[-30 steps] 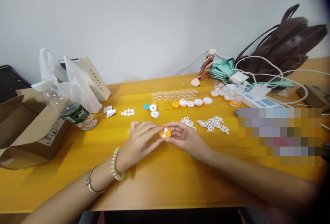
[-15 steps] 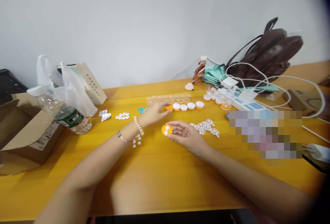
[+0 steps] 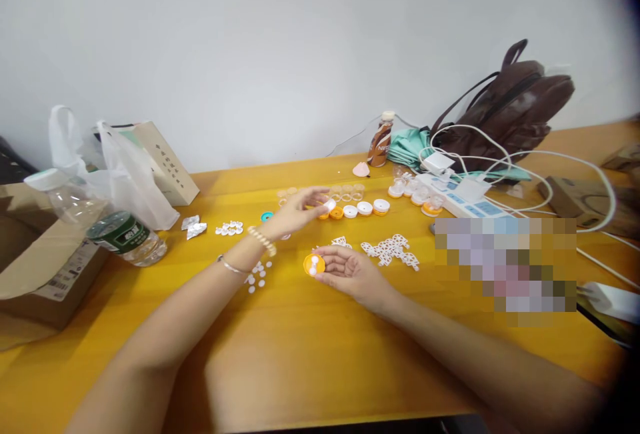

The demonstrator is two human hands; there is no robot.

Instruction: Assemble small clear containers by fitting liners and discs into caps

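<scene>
My left hand (image 3: 299, 211) reaches over the row of round parts, its thumb and fingers pinching a white round disc (image 3: 331, 205). Just under that disc sits an orange round part (image 3: 337, 213). Along the same row, to the right, stand a white round part (image 3: 350, 211) and white discs on orange bases (image 3: 381, 207). My right hand (image 3: 353, 273) is closed at the fingertips on an orange round cap (image 3: 314, 265), tilted toward me, with small white pieces inside. Behind my left hand are clear plastic rings (image 3: 353, 193), partly hidden by it.
White lattice pieces (image 3: 393, 251) lie right of centre, small white discs (image 3: 257, 275) near my left wrist. A teal round part (image 3: 267, 217), foil packets (image 3: 196, 230), a water bottle (image 3: 127, 237) and a cardboard box (image 3: 45, 287) are leftward. A power strip (image 3: 463, 197) with cables stands at right.
My left hand has lifted a white disc off an orange part in the row. My right hand still holds the orange cap. The view has shifted slightly.
</scene>
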